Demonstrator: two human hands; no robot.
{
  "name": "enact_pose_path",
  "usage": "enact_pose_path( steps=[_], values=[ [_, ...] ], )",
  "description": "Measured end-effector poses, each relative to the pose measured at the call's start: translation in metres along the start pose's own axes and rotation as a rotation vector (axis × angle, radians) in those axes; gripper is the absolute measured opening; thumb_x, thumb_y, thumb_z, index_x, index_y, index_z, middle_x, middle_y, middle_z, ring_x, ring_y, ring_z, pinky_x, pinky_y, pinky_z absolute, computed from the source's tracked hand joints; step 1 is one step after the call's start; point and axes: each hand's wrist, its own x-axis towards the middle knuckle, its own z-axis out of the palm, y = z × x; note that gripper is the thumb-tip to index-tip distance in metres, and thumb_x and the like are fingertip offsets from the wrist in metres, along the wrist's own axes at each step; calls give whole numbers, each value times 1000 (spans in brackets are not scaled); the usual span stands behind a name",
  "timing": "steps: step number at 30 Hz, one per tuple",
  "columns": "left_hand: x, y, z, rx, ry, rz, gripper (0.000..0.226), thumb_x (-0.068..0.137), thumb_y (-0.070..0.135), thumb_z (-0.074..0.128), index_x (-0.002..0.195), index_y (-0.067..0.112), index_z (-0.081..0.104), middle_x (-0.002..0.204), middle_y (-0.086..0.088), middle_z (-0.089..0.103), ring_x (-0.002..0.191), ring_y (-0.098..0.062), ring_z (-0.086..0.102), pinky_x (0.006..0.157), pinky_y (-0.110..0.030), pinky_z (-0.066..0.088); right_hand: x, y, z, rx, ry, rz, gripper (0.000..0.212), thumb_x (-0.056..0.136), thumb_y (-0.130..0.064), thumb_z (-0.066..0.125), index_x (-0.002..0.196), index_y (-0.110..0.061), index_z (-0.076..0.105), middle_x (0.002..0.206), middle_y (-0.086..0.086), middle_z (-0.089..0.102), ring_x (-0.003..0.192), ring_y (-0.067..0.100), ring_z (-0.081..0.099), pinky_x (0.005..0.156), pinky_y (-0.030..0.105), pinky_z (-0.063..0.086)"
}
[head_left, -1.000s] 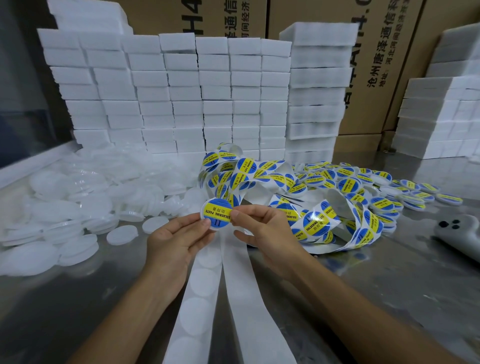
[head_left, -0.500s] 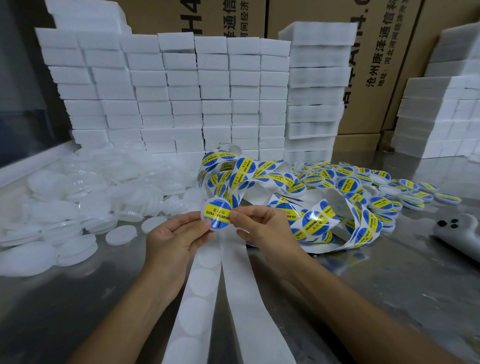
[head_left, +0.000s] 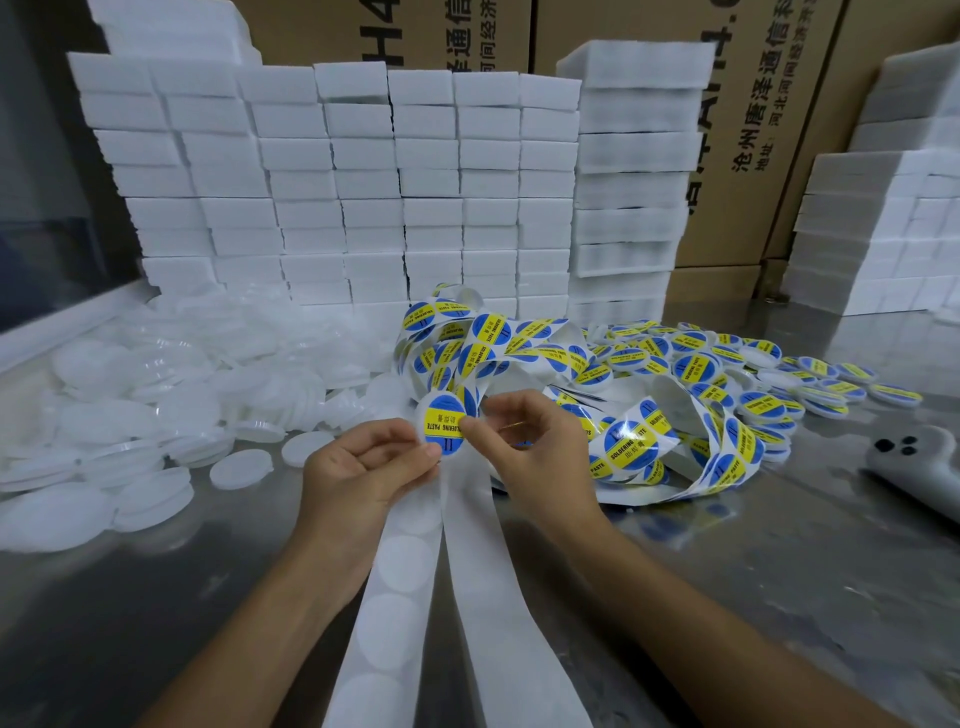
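From the head view, the left hand and right hand pinch opposite edges of the labelled disc — a lid, I think — just above the backing strips, between the plain lids and the label coil.

Bench notes: blank lids heaped to my left, labelled lids to my right, label strip tangled between, foam blocks stacked behind, cartons behind those.
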Motion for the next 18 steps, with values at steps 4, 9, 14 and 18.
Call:
enact_pose_path(
  steps=[4, 9, 14, 18],
  values=[
    [-3, -1, 6, -24, -95, 0, 25, 47, 17, 83, 68, 12, 70, 84, -16, 74, 74, -25, 74, 65, -26, 58, -4, -1, 6, 41, -176, 4, 35, 85, -29, 75, 117, -16, 70, 98, 1, 73, 74, 16, 72, 68, 37, 60],
    [-4, -2, 4, -10, -151, -30, 15, 56, 13, 77, 68, 13, 68, 86, -17, 74, 77, -25, 73, 64, -26, 58, -2, -4, 7, 202, -198, 55, 8, 90, -20, 69, 96, -16, 70, 72, -4, 72, 62, 5, 67, 58, 20, 53],
    [-4, -2, 7, 58, -214, -50, 12, 65, 12, 70, 74, 13, 61, 82, -10, 75, 71, -17, 72, 52, -21, 53, 0, -4, 2, 125, -138, 62, 19, 97, -17, 60, 92, -2, 68, 72, 11, 72, 55, 14, 65, 53, 27, 53],
    [-5, -1, 6, 185, -266, 18, 14, 73, 1, 68, 80, 3, 56, 79, -10, 73, 73, -18, 71, 47, -24, 50, -4, -4, 5, 17, -90, 109, 45, 75, -54, 75, 79, -11, 64, 71, 15, 71, 64, 31, 68, 61, 42, 56]
  ],
)
